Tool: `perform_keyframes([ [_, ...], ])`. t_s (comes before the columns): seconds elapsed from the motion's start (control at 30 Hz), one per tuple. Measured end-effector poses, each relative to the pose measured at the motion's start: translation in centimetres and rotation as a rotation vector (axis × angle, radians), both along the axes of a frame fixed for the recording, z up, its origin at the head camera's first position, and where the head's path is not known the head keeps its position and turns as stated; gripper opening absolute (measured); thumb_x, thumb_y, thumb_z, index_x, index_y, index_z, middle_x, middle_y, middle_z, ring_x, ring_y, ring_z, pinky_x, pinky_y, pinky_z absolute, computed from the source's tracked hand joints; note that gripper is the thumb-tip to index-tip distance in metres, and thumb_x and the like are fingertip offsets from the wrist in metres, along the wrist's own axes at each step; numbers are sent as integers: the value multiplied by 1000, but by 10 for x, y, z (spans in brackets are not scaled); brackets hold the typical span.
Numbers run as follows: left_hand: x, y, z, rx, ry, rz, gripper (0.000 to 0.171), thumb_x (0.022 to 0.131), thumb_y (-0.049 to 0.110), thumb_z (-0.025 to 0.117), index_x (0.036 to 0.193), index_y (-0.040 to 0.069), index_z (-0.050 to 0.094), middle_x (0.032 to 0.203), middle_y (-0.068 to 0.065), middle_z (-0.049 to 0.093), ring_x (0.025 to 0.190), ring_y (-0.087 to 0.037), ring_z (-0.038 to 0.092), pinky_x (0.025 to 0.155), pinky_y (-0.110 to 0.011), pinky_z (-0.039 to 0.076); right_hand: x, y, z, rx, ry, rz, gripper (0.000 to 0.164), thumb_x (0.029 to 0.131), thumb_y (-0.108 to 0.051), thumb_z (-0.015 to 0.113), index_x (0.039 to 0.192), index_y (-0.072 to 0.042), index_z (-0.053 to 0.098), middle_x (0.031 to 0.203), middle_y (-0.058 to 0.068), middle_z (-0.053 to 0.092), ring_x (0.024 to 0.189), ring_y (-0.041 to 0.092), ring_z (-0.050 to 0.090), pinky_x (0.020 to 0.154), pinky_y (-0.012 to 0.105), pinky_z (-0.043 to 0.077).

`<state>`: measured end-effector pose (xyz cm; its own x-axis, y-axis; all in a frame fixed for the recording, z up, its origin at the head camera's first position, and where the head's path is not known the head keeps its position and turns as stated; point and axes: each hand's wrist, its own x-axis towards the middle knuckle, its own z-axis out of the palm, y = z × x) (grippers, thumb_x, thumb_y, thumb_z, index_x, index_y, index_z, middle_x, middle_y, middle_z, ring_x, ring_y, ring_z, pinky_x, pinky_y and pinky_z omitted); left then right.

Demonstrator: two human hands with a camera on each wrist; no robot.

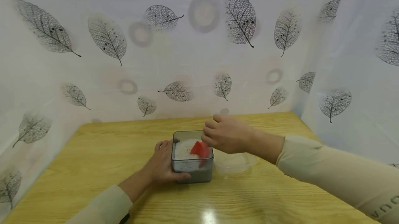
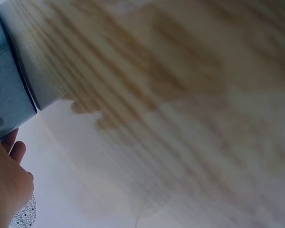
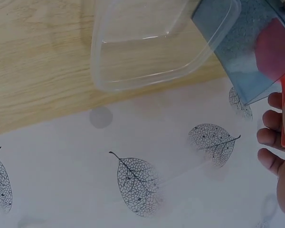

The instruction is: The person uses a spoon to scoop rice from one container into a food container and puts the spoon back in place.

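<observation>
Head view. Yellow wood-grain table (image 1: 109,154), its far edge bordered by white sheeting (image 1: 174,61) printed with dark skeleton leaves and faint blurred rings; sheeting also rose at both sides. Square, smoky-grey translucent plastic container (image 1: 194,176), upright and open-topped, near the middle of the table; white, grainy contents (image 1: 183,151) lay below its rim. Red plastic scoop (image 1: 197,148), slightly blurred, tilted within the container's mouth at the right. Left hand (image 1: 160,163): gripped the container, thumb along the front wall, fingers at the left side and rear. Right hand (image 1: 225,135): fingers curled closely about the scoop's handle, above the rim. Clear plastic tub (image 1: 233,167), low, on the table just right of the container. Pale beige sleeves (image 1: 327,168) on both arms, the right one lettered.

Left wrist view. Container's corner and dark rim line at the left edge, its wall appearing blue-grey; the left hand's fingertips showed beyond the corner. Table blurred.

Right wrist view. Tub's rounded corner and thick, frosted rim, seen here plainly. Scoop's bowl visible as a dull red shape through the container wall; its bright red handle lay against the right hand, behind the fingers.
</observation>
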<state>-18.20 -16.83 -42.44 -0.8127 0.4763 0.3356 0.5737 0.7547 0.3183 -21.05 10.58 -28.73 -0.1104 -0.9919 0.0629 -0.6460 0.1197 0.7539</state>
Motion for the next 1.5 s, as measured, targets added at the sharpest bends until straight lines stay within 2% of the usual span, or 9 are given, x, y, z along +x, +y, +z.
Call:
perform_keyframes([
  [0.17,3,0,0,-23,28,8,113,69,87,60,143,5,37,135,-10,53,117,-25,48,105,-52,31,8,-2,-6,19,-66,-48,20,104,-32,50,94,-15,57,82,-5,57,72,14,45,64,26,40],
  [0.3,5,0,2,-58,62,24,114,69,90,55,141,3,40,131,-10,55,117,-27,48,103,-51,30,10,-2,-9,2,-92,-78,22,104,-32,49,92,-16,55,80,-6,54,70,13,40,60,25,34],
  [0.43,6,0,2,-101,102,48,113,69,93,49,137,3,44,123,-9,58,115,-28,48,103,-51,27,12,-1,-11,-11,-100,-99,24,105,-35,49,92,-16,56,80,-5,52,71,13,40,60,25,35],
  [0.57,5,0,0,-117,117,61,110,69,93,50,132,4,47,116,-8,58,113,-29,49,104,-52,25,14,-1,-14,-30,-136,-139,27,105,-36,48,90,-16,56,78,-5,51,69,12,42,59,24,36],
  [0.7,4,0,-1,-131,134,60,107,70,91,52,132,4,48,114,-7,59,111,-27,51,108,-49,29,17,0,-16,-69,-240,-206,25,104,-33,51,87,-15,53,76,-4,50,67,12,43,57,23,35],
  [0.87,4,0,1,-140,153,45,106,71,90,54,131,2,51,113,-6,62,109,-24,51,105,-41,37,18,0,-21,-147,-372,-261,20,103,-30,52,91,-14,54,80,-3,52,73,14,50,63,26,44],
  [1.13,5,-1,2,-142,145,72,109,71,92,51,130,1,50,114,-8,61,111,-29,53,109,-50,33,24,-2,-25,-334,-712,-392,16,103,-25,53,94,-12,52,77,-4,46,72,13,45,65,26,40],
  [1.33,3,-1,1,-123,146,66,109,71,90,54,134,1,48,115,-9,60,111,-30,53,107,-52,32,27,-7,-26,-415,-861,-486,15,105,-27,50,101,-14,54,84,-4,50,80,13,49,69,27,44],
  [1.5,3,-1,1,-94,132,42,109,71,87,57,137,2,46,121,-8,60,112,-26,51,107,-46,36,28,-10,-30,-470,-952,-518,13,105,-27,50,100,-14,53,86,-3,52,81,13,49,72,30,45],
])
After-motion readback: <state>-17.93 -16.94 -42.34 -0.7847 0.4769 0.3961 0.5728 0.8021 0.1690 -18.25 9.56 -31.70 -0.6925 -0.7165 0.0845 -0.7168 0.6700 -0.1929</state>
